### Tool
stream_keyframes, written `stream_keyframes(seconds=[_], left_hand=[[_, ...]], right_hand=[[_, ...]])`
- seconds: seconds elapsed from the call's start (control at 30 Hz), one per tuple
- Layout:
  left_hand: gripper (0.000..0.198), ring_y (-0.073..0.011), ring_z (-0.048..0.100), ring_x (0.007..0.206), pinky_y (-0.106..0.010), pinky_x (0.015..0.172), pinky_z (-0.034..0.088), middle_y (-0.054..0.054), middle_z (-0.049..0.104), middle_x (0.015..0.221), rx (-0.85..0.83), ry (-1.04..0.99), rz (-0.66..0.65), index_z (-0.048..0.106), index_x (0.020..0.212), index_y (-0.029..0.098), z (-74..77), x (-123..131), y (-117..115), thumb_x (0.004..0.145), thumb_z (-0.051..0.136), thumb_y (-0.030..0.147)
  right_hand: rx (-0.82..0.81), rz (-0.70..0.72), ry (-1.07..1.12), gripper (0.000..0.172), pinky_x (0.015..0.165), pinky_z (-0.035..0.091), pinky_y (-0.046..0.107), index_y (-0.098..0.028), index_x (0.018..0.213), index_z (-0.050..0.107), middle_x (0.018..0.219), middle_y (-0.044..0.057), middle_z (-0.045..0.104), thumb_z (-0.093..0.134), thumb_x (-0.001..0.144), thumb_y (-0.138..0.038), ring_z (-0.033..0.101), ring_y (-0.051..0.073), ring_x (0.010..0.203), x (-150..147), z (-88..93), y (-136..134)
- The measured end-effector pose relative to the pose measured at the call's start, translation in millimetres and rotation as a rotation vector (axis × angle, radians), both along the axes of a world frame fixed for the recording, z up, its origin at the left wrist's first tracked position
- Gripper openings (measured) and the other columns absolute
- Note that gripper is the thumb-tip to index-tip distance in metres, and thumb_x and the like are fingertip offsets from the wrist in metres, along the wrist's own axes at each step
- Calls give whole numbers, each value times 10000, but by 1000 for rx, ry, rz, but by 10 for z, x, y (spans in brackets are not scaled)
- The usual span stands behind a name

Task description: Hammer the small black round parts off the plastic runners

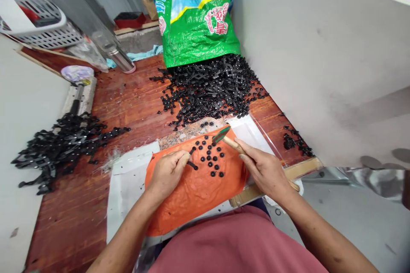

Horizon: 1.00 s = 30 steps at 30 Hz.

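My left hand is closed on a small black plastic part, whose two ends stick out past the fingertips above the orange cloth. My right hand grips the wooden handle of a small hammer; its dark green head is over the cloth's upper edge. Several small round black caps lie scattered on the cloth between both hands. What the left palm covers is hidden.
A heap of black parts spills from a green and blue sack. Another black pile lies at left on the red-brown table. A grey partition rises at right. A steel flask and white basket stand at back left.
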<state>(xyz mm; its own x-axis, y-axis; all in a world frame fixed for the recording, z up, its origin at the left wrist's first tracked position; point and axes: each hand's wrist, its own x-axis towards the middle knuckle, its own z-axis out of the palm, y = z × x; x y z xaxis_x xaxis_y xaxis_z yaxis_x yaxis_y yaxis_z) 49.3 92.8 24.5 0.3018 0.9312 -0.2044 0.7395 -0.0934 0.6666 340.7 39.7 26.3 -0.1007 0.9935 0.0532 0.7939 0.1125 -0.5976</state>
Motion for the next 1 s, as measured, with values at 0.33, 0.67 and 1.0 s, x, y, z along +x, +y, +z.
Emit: stream_keyframes(seconds=[0.33,0.67,1.0], left_hand=[[443,-176,625,726,-274,728,476,-1,665,726,-71,-15,29,590,724,216,-4,83,-248,991,354,478],[422,-179,626,726,-276,699,432,2,661,728,-39,91,23,586,746,222,-27,170,-309,1002,347,456],[390,-200,652,749,-306,736,399,-19,732,800,56,356,-49,574,715,231,5,242,-307,1010,368,382]], right_hand=[[-127,-201,-94,440,887,600,341,-330,1479,543,1249,33,744,461,1048,-371,753,235,1027,227,-301,-391],[-114,-187,-62,441,931,579,376,-332,1483,537,1222,49,756,467,1050,-374,742,251,1061,246,-344,-329],[-92,-190,-91,435,903,593,357,-335,1473,551,1211,44,759,476,1045,-367,756,244,1020,252,-369,-335]])
